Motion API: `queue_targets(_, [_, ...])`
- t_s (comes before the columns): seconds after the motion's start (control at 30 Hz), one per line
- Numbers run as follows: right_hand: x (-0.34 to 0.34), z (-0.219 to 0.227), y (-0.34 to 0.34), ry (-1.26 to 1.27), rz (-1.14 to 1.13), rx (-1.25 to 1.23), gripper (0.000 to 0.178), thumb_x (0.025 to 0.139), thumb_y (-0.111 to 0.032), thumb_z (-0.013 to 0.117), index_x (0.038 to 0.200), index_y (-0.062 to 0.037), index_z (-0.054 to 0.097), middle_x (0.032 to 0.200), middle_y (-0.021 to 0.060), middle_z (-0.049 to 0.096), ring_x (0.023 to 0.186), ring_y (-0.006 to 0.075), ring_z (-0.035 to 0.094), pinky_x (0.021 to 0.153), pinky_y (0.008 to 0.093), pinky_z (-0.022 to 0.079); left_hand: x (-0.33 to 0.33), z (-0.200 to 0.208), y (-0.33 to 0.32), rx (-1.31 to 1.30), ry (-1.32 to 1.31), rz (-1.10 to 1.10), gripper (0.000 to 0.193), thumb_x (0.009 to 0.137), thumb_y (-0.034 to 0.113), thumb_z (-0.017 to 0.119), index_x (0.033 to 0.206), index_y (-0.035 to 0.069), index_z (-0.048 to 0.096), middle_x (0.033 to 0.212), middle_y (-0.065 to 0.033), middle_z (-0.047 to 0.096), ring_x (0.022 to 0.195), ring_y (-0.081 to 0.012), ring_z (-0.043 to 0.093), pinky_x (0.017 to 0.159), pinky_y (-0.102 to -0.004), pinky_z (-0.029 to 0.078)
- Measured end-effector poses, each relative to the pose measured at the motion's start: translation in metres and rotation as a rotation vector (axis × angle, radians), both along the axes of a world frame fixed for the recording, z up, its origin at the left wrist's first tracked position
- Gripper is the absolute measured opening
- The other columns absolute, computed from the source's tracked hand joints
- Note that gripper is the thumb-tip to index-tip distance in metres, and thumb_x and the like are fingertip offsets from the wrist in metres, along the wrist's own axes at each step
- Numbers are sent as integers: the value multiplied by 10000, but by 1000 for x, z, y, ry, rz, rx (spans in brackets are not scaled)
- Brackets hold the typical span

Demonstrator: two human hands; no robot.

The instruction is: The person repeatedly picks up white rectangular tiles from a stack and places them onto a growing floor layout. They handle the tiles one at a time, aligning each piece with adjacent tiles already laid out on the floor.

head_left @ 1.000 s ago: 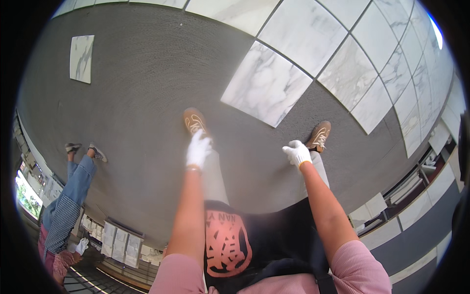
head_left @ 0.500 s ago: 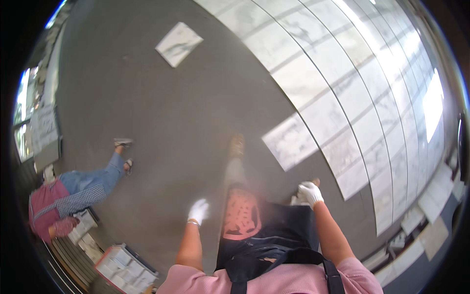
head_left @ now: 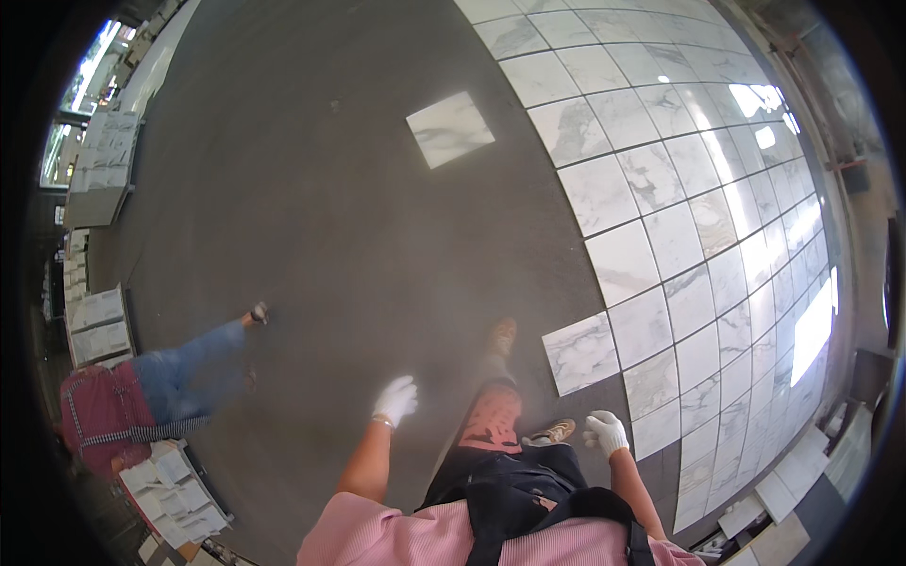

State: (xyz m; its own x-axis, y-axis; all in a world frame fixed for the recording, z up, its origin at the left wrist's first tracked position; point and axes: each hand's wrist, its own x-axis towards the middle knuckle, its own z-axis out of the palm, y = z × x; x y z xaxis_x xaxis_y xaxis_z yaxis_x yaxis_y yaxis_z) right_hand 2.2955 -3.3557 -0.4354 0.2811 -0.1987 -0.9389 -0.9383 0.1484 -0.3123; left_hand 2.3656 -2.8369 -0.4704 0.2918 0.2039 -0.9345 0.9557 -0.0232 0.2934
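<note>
My left hand [head_left: 396,400], in a white glove, hangs over the grey floor with its fingers loosely bent and somewhat apart; nothing shows in it. Beside my right leg is my right hand [head_left: 605,432], also white-gloved, its fingers curled in and no object visible in them. Just ahead of that hand, a single white marble-look tile [head_left: 581,354] juts out from the edge of the tile grid [head_left: 628,267], touching it. Farther ahead, a separate veined tile [head_left: 451,130] lies alone on the grey floor. Neither hand touches a tile.
To the left, a person [head_left: 109,406] in a dark red top and jeans walks near stacked tiles [head_left: 175,491]. More tile stacks [head_left: 99,170] line the far left. Loose tiles [head_left: 793,472] lean or lie along the right side. My shoe [head_left: 505,335] is on the grey floor.
My view has turned, so the lone tile and grid sit differently in it. My legs have moved in a step, and both hands have swung. The other person's legs have shifted.
</note>
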Motion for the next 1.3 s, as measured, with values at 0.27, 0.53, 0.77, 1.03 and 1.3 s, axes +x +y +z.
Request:
queue_targets(0.27, [-7, 45, 41, -246, 248, -107, 488, 939, -267, 705, 1325, 14, 606, 1099, 113, 693, 856, 176, 689, 678, 305, 571, -50, 27, 48, -12, 60, -168, 471, 984, 200, 641, 1433, 130, 518, 1007, -136, 672, 765, -311, 687, 650, -473, 591])
queue_targets(0.53, [-281, 30, 35, -164, -471, -57, 487, 941, -247, 711, 1345, -8, 581, 1058, 103, 678, 769, 176, 652, 626, 329, 566, -12, 67, -6, -2, -74, -653, 460, 1021, 192, 582, 1458, 86, 489, 1004, -103, 655, 726, -230, 675, 591, -375, 597])
queue_targets(0.77, [-605, 50, 167, 204, -1293, -322, 214, 934, -172, 706, 1084, -91, 578, 704, 45, 559, 496, 187, 539, 389, 363, 433, 12, 73, -109, -222, -79, -964, 497, 987, 196, 604, 1459, 82, 495, 940, -71, 646, 679, -185, 639, 571, -324, 555])
queue_targets(1.03, [-571, 69, 402, 307, -1760, -250, 153, 985, -196, 589, 848, -135, 561, 648, 2, 449, 464, 155, 457, 375, 326, 380, 79, 83, -216, -256, -149, -1534, 556, 984, 275, 631, 1482, 77, 480, 1130, -125, 664, 861, -218, 683, 714, -379, 593])
queue_targets(1.3, [-409, 50, 517, 291, -784, -302, 213, 950, -225, 658, 1095, -70, 649, 859, 73, 639, 712, 193, 629, 593, 348, 515, 164, 65, -180, -221, -150, -1422, 525, 989, 240, 621, 1475, 91, 490, 1087, -105, 658, 835, -221, 678, 709, -376, 588])
